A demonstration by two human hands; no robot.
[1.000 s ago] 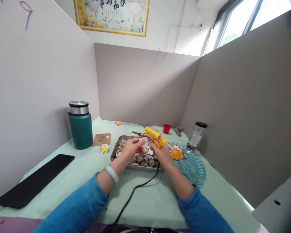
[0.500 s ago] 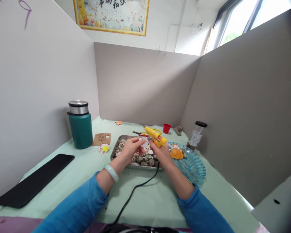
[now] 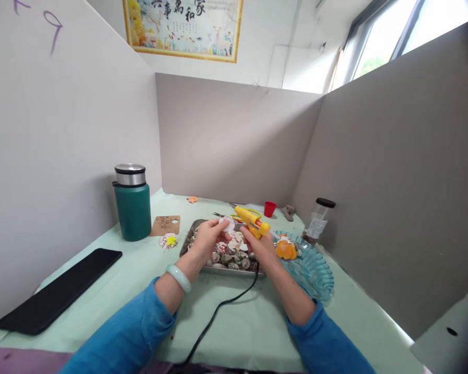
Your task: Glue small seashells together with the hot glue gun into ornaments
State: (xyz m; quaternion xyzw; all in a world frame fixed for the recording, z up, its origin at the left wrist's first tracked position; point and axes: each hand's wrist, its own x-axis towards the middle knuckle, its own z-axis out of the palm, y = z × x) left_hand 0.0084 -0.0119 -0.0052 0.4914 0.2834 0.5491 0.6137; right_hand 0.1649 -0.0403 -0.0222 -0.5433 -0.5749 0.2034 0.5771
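**Two-Handed Hold at the Table (image 3: 249,332)**

The metal tray (image 3: 226,270) of shells (image 3: 234,259) lies before you, the blue plate (image 3: 314,272) to its right. Over the tray, your right hand (image 3: 262,249) and left hand (image 3: 207,241) are near each other yet apart: the right is closed around the yellow glue gun (image 3: 251,218), nozzle pointing forward; the left pinches a white piece (image 3: 228,225) between its fingertips.

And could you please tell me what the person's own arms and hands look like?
Both forearms emerge from plain blue sleeves that stop short of the wrists. A smooth, pale green bangle circles the left wrist. The left hand and right hand are ungloved.
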